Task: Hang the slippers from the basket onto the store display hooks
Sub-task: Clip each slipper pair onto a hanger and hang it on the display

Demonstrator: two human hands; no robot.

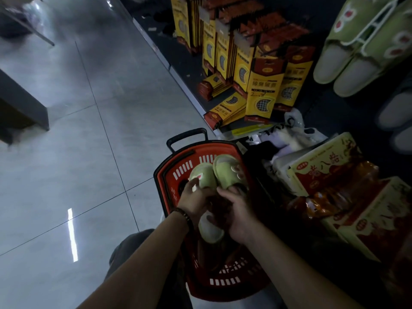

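Note:
A red plastic basket with a black handle stands on the floor below me. Over it I hold two green slippers side by side. My left hand grips the left green slipper, whose pale heel end shows below my wrist. My right hand grips the right green slipper at its opening. Another pair of green slippers on a white hanger hangs on the display at the upper right.
Yellow and red insole packs hang and lie along the low shelf ahead. Red and yellow boxes and plastic bags crowd the right side. Grey slippers hang at the far right. Tiled floor spreads to the left.

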